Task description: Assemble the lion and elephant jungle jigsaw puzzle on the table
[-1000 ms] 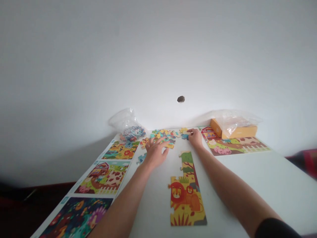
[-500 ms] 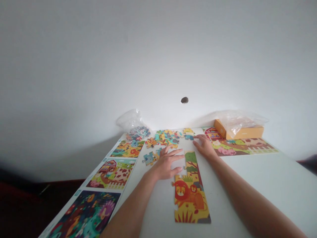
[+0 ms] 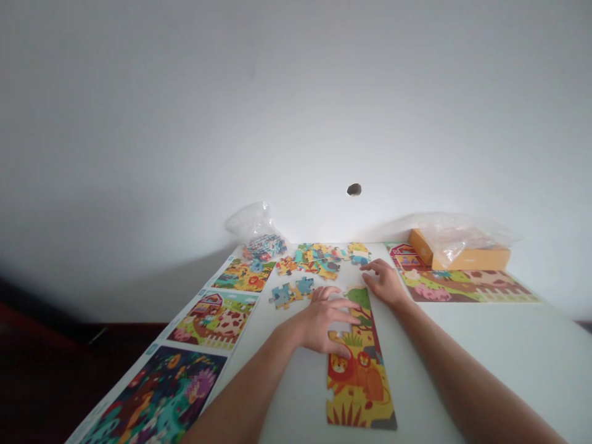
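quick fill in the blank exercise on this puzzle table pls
1. The left hand lies flat on a puzzle strip that shows a ___.
2. The box sits on the ___ side of the right hand.
3. The picture sheets line the ___ edge of the table.
Missing words: lion; right; left.

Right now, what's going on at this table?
A person has both hands at a part-built lion puzzle strip on the white table. The left hand lies flat over its upper part; the right hand rests at its far end. Loose pieces lie heaped farther back, picture sheets line the left edge, and an orange box sits far right.
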A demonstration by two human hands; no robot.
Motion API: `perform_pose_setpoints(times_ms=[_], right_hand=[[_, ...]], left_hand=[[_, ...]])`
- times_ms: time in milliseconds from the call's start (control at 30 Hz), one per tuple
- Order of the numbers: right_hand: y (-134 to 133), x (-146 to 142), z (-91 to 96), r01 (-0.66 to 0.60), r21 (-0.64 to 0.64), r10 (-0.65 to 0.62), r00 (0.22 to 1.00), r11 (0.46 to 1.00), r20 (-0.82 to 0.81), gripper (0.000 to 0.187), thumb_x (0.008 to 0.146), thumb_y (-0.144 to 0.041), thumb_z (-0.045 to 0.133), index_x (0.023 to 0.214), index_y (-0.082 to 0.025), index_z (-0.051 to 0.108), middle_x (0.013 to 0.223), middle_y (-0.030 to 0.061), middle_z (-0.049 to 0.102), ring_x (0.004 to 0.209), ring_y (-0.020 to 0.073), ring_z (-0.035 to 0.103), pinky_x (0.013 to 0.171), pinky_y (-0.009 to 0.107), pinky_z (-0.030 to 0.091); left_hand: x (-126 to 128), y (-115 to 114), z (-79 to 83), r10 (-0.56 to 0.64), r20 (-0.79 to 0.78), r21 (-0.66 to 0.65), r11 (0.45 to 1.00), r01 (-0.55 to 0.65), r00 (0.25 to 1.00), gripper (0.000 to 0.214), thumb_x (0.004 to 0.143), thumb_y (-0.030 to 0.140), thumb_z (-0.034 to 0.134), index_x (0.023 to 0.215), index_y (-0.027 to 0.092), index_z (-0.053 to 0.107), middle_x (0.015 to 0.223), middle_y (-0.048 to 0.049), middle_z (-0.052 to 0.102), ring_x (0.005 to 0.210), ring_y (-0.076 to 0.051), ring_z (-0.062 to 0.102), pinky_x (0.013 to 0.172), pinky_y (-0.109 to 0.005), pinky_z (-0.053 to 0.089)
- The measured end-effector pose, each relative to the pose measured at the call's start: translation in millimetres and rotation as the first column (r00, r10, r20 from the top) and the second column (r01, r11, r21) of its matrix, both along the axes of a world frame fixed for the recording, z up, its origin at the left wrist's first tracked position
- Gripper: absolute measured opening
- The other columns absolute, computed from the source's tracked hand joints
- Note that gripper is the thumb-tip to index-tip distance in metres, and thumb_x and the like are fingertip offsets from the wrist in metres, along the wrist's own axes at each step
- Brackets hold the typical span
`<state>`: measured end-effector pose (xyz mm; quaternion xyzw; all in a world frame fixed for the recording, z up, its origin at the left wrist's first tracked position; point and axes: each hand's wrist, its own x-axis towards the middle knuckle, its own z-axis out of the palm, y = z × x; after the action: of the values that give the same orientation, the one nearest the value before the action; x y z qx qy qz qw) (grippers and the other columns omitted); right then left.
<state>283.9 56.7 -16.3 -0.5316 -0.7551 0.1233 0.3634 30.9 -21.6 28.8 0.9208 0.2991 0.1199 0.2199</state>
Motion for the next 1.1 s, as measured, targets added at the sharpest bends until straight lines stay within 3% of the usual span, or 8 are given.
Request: perform_pose_setpoints(times_ms=[700, 767, 833, 900, 967, 1000, 1100], right_hand=[[2, -4, -1.9, -0.032, -0.022, 0.032, 0.999, 0.999, 0.012, 0.025, 0.080, -0.023, 0.054, 0.096, -0.022, 0.074, 0.091, 0.0035, 0.069, 0.088, 0.0201, 0.063, 0.082, 0.032, 0.048], [3, -4, -2.4, -0.029, -0.024, 0.030, 0.999, 0.999, 0.038, 0.025, 0.081, -0.024, 0.055, 0.098, -0.023, 0.074, 0.095, 0.0040, 0.070, 0.094, 0.0216, 0.062, 0.086, 0.034, 0.048], [2, -4, -1.8, -0.035, -0.027, 0.037, 0.997, 0.999, 0.074, 0.026, 0.082, -0.025, 0.055, 0.101, -0.025, 0.073, 0.103, 0.0049, 0.070, 0.101, 0.0235, 0.060, 0.091, 0.038, 0.046], [1, -4, 0.1, -0.053, -0.029, 0.056, 0.993, 0.998, 0.105, 0.026, 0.084, -0.026, 0.055, 0.104, -0.026, 0.072, 0.113, 0.0057, 0.069, 0.108, 0.0251, 0.058, 0.096, 0.042, 0.044], [-1, -7, 3.4, -0.075, -0.033, 0.078, 0.989, 0.997, 0.125, 0.027, 0.086, -0.028, 0.056, 0.108, -0.026, 0.071, 0.121, 0.0061, 0.067, 0.112, 0.0262, 0.056, 0.098, 0.045, 0.042], [-2, -8, 5.5, -0.083, -0.035, 0.087, 0.987, 0.996, 0.135, 0.027, 0.087, -0.029, 0.056, 0.110, -0.027, 0.070, 0.124, 0.0062, 0.066, 0.114, 0.0267, 0.055, 0.098, 0.046, 0.042], [-9, -17, 12.5, -0.125, -0.039, 0.130, 0.976, 0.991, 0.175, 0.031, 0.092, -0.036, 0.053, 0.119, -0.030, 0.067, 0.134, 0.0059, 0.062, 0.123, 0.0285, 0.051, 0.100, 0.051, 0.039]], left_hand=[[2, -1, -0.5, -0.010, 0.037, 0.049, 0.999, 0.008, 0.999, 0.060, 0.071, 0.065, 0.073, 0.124, 0.036, 0.067, 0.141, 0.0003, 0.057, 0.130, -0.032, 0.041, 0.115, -0.045, 0.025], [2, 1, -1.0, 0.084, 0.055, 0.096, 0.991, -0.089, 0.995, 0.047, 0.079, 0.058, 0.068, 0.120, 0.034, 0.070, 0.136, -0.0013, 0.061, 0.128, -0.030, 0.045, 0.114, -0.045, 0.027], [0, 6, -3.1, 0.297, 0.087, 0.178, 0.935, -0.308, 0.951, 0.034, 0.089, 0.046, 0.060, 0.118, 0.034, 0.070, 0.133, -0.0022, 0.062, 0.127, -0.029, 0.046, 0.114, -0.048, 0.026], [-6, 14, -7.4, 0.548, 0.121, 0.257, 0.788, -0.559, 0.828, 0.034, 0.092, 0.036, 0.054, 0.123, 0.034, 0.067, 0.138, -0.0027, 0.058, 0.130, -0.031, 0.043, 0.114, -0.054, 0.023], [-14, 22, -13.5, 0.701, 0.110, 0.287, 0.656, -0.698, 0.704, 0.042, 0.089, 0.037, 0.057, 0.131, 0.035, 0.061, 0.148, -0.0030, 0.050, 0.135, -0.037, 0.037, 0.112, -0.061, 0.022], [-17, 26, -16.7, 0.727, 0.075, 0.279, 0.641, -0.715, 0.682, 0.047, 0.087, 0.040, 0.060, 0.133, 0.036, 0.058, 0.151, -0.0027, 0.047, 0.136, -0.039, 0.035, 0.112, -0.063, 0.021], [-21, 32, -24.2, 0.667, -0.022, 0.249, 0.725, -0.642, 0.745, 0.048, 0.087, 0.047, 0.060, 0.134, 0.038, 0.056, 0.152, -0.0004, 0.047, 0.139, -0.040, 0.032, 0.112, -0.067, 0.017]])
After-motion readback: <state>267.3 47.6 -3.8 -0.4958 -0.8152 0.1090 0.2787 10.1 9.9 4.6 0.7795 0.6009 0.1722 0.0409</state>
